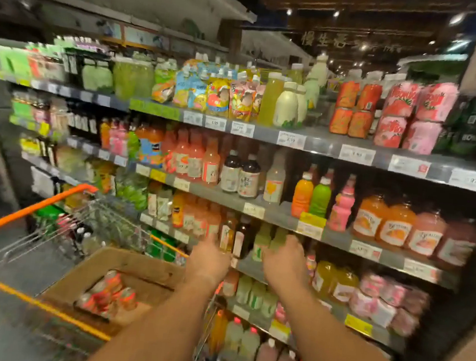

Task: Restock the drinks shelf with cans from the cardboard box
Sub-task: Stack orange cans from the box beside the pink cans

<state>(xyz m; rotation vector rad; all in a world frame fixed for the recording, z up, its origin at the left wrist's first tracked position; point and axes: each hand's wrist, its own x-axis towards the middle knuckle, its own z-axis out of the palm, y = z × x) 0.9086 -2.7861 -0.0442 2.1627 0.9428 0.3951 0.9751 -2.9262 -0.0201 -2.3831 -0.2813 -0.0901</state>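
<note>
The cardboard box [134, 263] lies open in a shopping cart at lower left, with several red-and-orange cans [110, 293] inside. Both my arms stretch toward the drinks shelf [280, 214]. My left hand [207, 261] is in front of slim bottles [233, 238] on the third shelf, its back to the camera and thumb up. My right hand [284, 261] is beside it, in front of pale green bottles [262, 241]. No can shows in either hand, though motion blur hides the fingers. Similar orange cans [355, 110] stand stacked on the top shelf at right.
The wire cart with an orange rim [22, 213] stands between me and the left end of the shelves. Pink strawberry cans [408, 116] sit next to the orange ones. Juice jugs [396, 226] and bottles fill the middle and lower shelves. Price tags line each shelf edge.
</note>
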